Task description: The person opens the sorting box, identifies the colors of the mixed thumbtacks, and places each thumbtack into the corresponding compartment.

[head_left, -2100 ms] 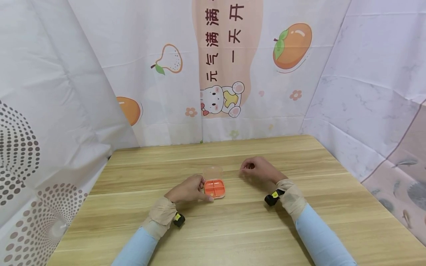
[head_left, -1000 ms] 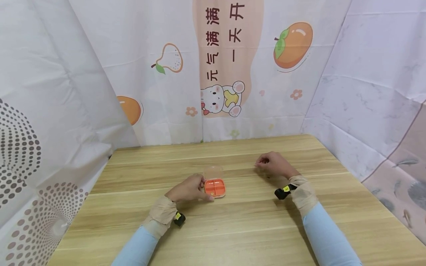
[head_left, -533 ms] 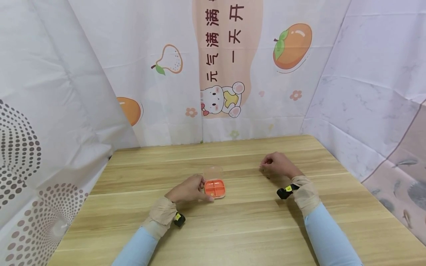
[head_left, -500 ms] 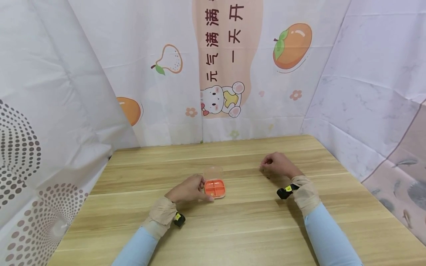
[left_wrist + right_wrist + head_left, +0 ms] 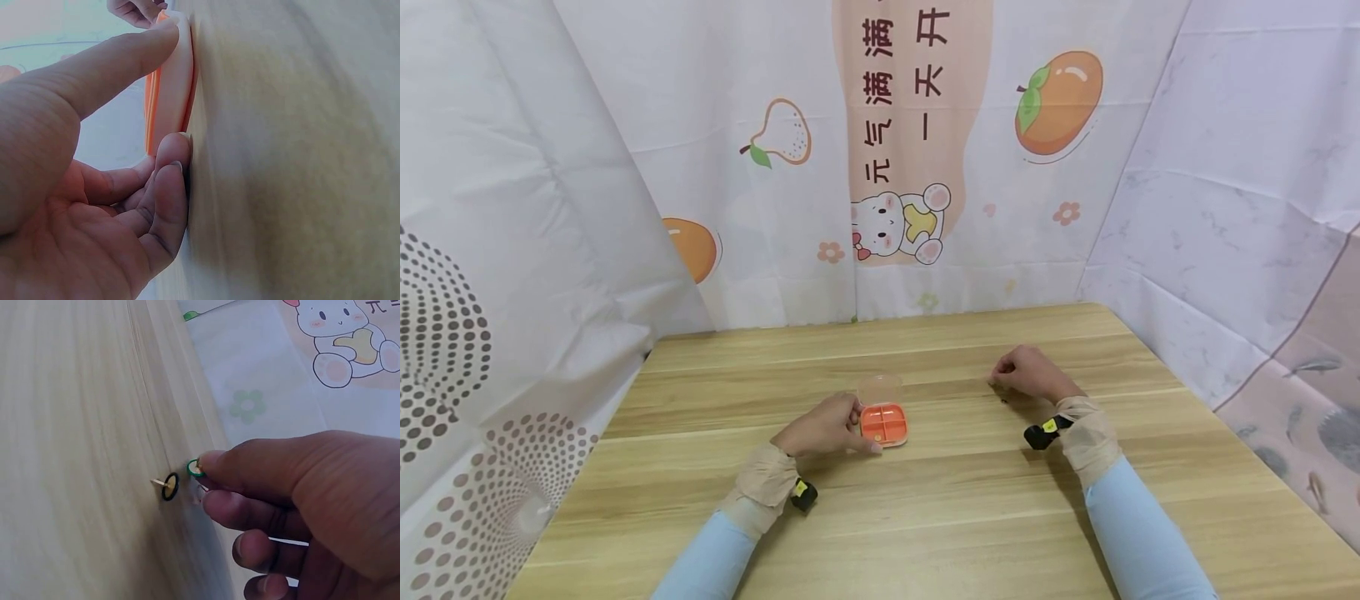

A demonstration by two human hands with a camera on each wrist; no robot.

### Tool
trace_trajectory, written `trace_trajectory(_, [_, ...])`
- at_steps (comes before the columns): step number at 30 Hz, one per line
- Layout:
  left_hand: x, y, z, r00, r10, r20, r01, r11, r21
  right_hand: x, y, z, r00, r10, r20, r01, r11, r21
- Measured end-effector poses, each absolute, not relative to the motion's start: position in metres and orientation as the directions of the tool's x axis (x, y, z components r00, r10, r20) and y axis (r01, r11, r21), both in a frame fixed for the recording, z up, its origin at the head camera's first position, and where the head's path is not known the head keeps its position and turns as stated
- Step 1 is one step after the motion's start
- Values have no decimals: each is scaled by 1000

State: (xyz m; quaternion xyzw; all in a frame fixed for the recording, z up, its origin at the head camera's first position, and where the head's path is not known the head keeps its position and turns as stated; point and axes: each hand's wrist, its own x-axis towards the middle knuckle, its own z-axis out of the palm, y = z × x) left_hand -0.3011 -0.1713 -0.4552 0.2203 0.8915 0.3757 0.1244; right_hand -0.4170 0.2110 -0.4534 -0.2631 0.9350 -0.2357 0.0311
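My left hand (image 5: 827, 425) holds a small orange pill box (image 5: 883, 425) with several compartments, thumb along the near side and fingers at the far-left side. Its clear lid (image 5: 880, 388) is raised at the back. A small yellowish round thing (image 5: 877, 437) lies in the near-left compartment. To the right, my right hand (image 5: 1030, 372) is low at the table with curled fingers. In the right wrist view, its thumb and index finger pinch a green-rimmed thumbtack (image 5: 195, 467). Beside it a black-rimmed thumbtack (image 5: 170, 486) lies on the table, pin pointing away from the hand.
The wooden table (image 5: 925, 517) reaches back to a printed cloth curtain (image 5: 782, 233). More cloth hangs at the left and right sides. A small black camera (image 5: 1041, 435) is strapped to the right wrist, another camera (image 5: 803, 496) to the left.
My right hand has moved rightward, away from the pill box, to the thumbtacks, and then shifted only slightly. My left hand and the pill box have stayed in place.
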Motion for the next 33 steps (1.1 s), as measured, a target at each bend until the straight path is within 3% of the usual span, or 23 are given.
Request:
trace_trajectory(15, [-303,-173,-456,-872,485,-61,308,642,702,-417,215,-453,-885,-462,45,-425,766,-483])
trace_trajectory(33, [-303,-173,-457,-875,480,-66,295,637,712,-415,207,-455,-847,-527,69,-504,755,-420])
